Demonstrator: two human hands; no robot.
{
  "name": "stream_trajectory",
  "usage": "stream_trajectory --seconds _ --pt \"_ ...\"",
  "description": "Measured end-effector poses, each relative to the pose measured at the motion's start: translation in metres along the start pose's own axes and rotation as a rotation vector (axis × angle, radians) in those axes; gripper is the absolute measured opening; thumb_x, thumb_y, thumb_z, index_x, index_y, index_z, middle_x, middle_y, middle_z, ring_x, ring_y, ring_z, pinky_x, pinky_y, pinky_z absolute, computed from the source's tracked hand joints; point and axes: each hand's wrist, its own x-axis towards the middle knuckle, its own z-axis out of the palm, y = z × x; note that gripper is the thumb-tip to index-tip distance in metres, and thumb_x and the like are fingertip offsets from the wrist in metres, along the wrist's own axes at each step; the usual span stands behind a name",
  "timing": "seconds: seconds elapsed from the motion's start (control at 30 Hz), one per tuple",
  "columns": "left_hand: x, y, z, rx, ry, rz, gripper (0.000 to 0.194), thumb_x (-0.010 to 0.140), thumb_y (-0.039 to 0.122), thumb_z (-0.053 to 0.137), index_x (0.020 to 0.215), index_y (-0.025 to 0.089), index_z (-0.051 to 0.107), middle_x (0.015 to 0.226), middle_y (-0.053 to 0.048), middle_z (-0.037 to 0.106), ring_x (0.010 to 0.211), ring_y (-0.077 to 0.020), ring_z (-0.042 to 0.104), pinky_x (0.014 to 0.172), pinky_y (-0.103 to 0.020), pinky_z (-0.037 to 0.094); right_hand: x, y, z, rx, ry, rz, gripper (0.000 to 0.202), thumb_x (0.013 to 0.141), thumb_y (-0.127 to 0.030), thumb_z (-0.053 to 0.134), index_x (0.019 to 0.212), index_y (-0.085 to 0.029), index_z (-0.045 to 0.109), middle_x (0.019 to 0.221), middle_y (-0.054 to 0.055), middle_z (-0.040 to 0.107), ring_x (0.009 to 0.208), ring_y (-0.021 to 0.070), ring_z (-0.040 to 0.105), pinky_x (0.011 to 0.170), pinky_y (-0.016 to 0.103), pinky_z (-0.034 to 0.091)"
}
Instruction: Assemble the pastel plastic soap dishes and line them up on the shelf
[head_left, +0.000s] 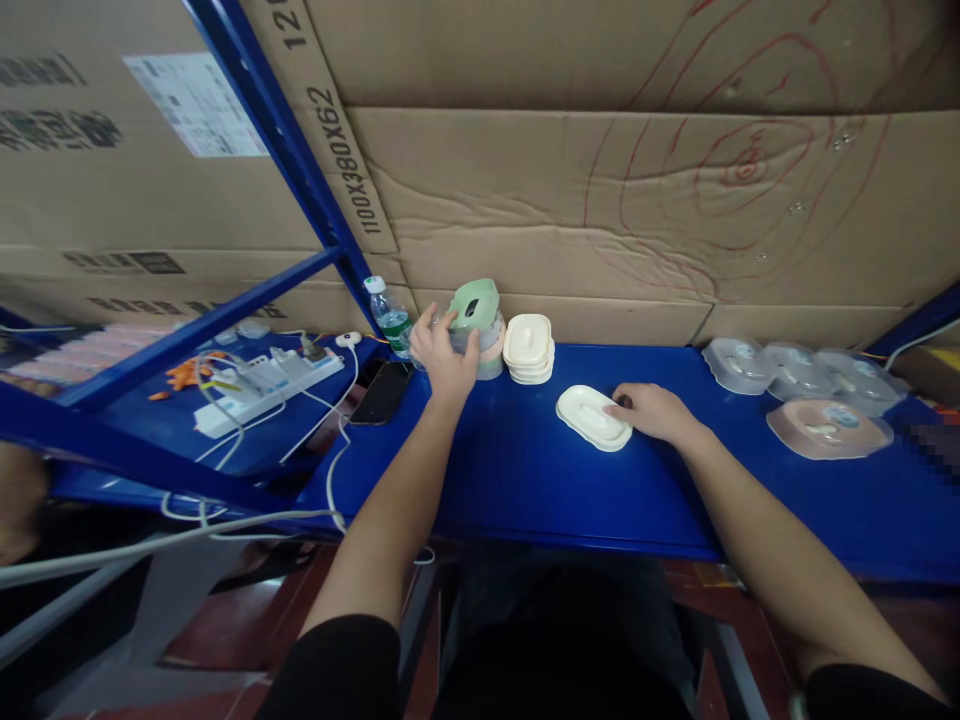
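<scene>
A cream oval piece (595, 418) lies on the blue tabletop, and my right hand (651, 410) has its thumb and fingers closed on the right end of it. Farther left, my left hand (445, 352) reaches to a stack topped by a green piece (475, 303). Its fingers are curved around the left side of the stack, on what looks like a clear part. Pink and grey layers show lower in that stack. A stack of cream squarish pieces (529, 348) stands just right of it.
A water bottle (392, 320) and a black phone (382, 392) are left of my left hand. Clear containers (739, 364) and a pink one (829, 428) sit at right. Blue shelf posts, a power strip (266, 388) and cables are at left; cardboard stands behind.
</scene>
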Motion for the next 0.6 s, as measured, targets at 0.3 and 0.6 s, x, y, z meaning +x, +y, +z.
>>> stream_trajectory --seconds 0.3,0.6 --pt "-0.068 0.078 0.003 -0.322 -0.690 0.720 0.043 0.102 0.052 0.058 0.129 0.021 0.070 0.081 -0.003 0.077 0.079 -0.0189 0.073 0.079 -0.033 0.053 0.001 -0.007 0.000 0.110 0.153 0.073 0.027 0.094 -0.044 0.057 0.089 -0.025 0.075 0.095 0.005 0.081 0.088 0.0249 0.073 0.066 0.032 0.041" --pt "-0.078 0.080 0.013 -0.114 -0.712 0.819 0.046 0.101 0.055 0.063 0.132 0.021 0.071 0.093 -0.006 0.079 0.087 -0.0228 0.074 0.077 -0.035 0.051 0.003 -0.015 0.008 0.339 0.442 0.106 0.027 0.087 -0.044 0.063 0.069 -0.025 0.065 0.073 0.003 0.075 0.070 0.0224 0.067 0.065 0.033 0.041"
